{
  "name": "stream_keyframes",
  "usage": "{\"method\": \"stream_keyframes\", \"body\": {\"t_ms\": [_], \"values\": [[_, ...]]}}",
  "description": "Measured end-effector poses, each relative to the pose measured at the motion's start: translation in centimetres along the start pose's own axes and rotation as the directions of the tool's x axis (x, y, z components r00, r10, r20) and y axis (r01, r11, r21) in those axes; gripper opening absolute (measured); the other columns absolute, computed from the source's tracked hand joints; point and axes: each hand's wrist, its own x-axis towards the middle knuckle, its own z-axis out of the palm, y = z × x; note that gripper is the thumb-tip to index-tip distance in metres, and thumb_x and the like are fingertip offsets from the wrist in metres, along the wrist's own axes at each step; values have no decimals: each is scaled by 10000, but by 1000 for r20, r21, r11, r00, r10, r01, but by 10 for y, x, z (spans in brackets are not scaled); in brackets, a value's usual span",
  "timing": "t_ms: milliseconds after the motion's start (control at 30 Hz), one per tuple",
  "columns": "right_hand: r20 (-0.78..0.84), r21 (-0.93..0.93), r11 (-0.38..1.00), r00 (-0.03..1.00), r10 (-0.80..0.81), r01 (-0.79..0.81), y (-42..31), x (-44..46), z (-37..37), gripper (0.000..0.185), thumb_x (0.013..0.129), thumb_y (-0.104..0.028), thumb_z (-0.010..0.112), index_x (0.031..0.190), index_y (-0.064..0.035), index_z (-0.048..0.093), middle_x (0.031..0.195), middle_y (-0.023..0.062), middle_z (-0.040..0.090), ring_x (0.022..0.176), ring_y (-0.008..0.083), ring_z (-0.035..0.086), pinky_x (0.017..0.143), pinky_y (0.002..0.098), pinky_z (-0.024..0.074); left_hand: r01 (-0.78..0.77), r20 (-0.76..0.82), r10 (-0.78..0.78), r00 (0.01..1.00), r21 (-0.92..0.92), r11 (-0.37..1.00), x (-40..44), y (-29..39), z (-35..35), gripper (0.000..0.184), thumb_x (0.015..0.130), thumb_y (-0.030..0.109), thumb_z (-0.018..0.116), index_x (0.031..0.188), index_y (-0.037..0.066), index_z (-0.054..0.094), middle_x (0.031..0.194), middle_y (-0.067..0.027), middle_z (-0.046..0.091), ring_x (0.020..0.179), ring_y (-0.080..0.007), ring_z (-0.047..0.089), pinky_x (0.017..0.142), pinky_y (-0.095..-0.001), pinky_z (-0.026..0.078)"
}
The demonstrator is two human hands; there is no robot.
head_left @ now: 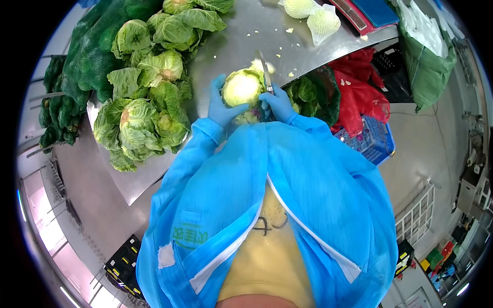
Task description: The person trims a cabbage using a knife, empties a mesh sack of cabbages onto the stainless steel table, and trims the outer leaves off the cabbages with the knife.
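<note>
A pale green, trimmed cabbage [242, 88] sits at the near edge of the metal table, in front of my chest. My left hand [224, 104], in a blue glove, is wrapped round its left side with the thumb along the lower edge. In my blue-gloved right hand [278, 103] is a knife [265, 69], its blade pointing up and away, beside the cabbage's right side. A small pale cut piece [263, 65] lies just behind the cabbage. Part of the right hand's fingers is hidden under the knife handle.
Leafy cabbages [154, 118] are heaped on the left of the table [231, 36], by green net sacks [92, 46]. Netted cabbages [323, 23] lie at the back. Right of me are loose green leaves [306, 95], red net bags [354, 97] and a blue crate [372, 141].
</note>
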Motion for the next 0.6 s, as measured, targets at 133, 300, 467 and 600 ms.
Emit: {"method": "stream_keyframes", "body": {"t_ms": [133,300,467,600], "values": [[-64,-391,853,914,-401,347,-3,-10,5,407,765,-310,658,1048,-44,536,639,63,553,561,170,561,503,304,443,-16,-13,15,1000,-69,998,2,-7,18,1217,484,307,876,1396,33,117,1300,-186,331,1199,-303,396,1000,-395,372],[-86,-755,599,864,-496,268,-14,-12,5,493,749,-420,678,1032,-42,538,691,108,589,625,267,595,583,385,456,-50,-23,66,998,425,904,7,-6,24,1257,459,344,883,1397,36,106,1315,-204,316,1196,-320,402,998,-410,372],[-185,-811,544,789,-586,214,-15,23,-20,364,743,-368,679,861,-54,539,697,135,587,650,327,588,578,405,451,-34,61,29,998,86,996,14,-20,16,1228,430,300,879,1374,45,136,1292,-194,315,1194,-320,392,1009,-392,360],[-346,-754,632,711,-613,179,0,48,-54,296,746,-300,660,757,-38,523,658,136,567,594,331,549,560,414,429,-16,31,2,1000,435,900,13,-13,-2,1222,425,271,886,1356,19,136,1309,-210,268,1205,-306,381,1015,-394,355]]}}
